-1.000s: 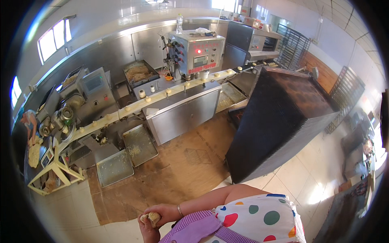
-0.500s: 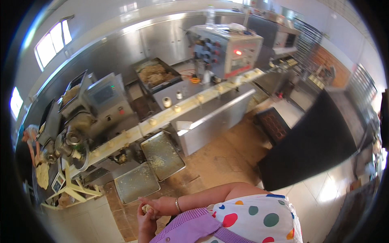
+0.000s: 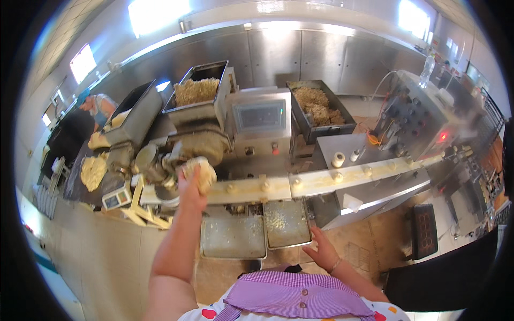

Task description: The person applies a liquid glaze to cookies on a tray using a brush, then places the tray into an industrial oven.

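Observation:
My left hand [image 3: 191, 191] is stretched out over the left end of the conveyor belt [image 3: 316, 180], its fingers round a pale lump of dough [image 3: 205, 176]. Behind that hand is the metal head of the forming machine [image 3: 160, 163]. Small round dough pieces [image 3: 265, 185] sit spaced out along the belt. Lower down on the right, my right hand [image 3: 323, 251] is open with its fingers apart and holds nothing. It is nearest to the crumb-strewn metal tray [image 3: 286, 227]; whether it touches the rim, I cannot tell. A second metal tray [image 3: 233, 238] lies left of that one.
Hoppers with crumbly filling [image 3: 197, 92] stand behind the belt, beside a control screen [image 3: 260, 116]. A deep bin of filling [image 3: 316, 104] is further right. A co-worker [image 3: 99, 109] is at the far left, near a dough sheet [image 3: 93, 171]. A dark rack [image 3: 439, 283] stands at the lower right.
My view has swung left. My hands were together low in front of me round a small pale piece; now they are apart, the left reaching forward with a larger dough lump, the right open.

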Motion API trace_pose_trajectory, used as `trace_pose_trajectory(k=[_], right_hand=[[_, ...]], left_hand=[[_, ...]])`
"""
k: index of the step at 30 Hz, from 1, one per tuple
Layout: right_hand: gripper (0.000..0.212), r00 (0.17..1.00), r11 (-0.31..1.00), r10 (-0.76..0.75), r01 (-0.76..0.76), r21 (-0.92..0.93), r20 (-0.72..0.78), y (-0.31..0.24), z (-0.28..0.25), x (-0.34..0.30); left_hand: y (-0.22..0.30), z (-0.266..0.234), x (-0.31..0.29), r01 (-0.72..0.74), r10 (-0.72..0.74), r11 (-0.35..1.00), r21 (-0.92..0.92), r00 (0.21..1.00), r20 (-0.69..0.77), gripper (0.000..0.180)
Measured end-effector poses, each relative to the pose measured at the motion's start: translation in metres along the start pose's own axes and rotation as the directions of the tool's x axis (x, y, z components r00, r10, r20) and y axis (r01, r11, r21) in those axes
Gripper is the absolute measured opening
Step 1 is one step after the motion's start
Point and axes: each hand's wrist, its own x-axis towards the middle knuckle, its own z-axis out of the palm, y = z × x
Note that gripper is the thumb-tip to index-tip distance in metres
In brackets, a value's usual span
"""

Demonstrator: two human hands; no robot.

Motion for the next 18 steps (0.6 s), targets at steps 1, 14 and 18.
trace_pose_trajectory(k=[1, 14, 18], right_hand=[[0.069, 0.999, 0.999, 0.043, -0.044, -0.021, -0.028, 0.002, 0.002, 0.005], [0.047, 0.894, 0.961, 0.22, -0.267, -0.07, -0.39, 0.007, 0.039, -0.048], [0.045, 0.74, 0.863, 0.481, -0.493, 0.106, -0.47, 0.041, 0.035, -0.153]], left_hand=[[0.018, 0.029, 0.047, -0.079, 0.079, 0.996, 0.047, 0.997, -0.006, 0.039], [-0.003, 0.169, 0.276, -0.854, 0.538, 0.08, 0.514, 0.471, 0.699, 0.044], [-0.121, 0.173, 0.014, -0.957, 0.322, 0.27, 0.103, 0.191, 0.927, 0.047]])
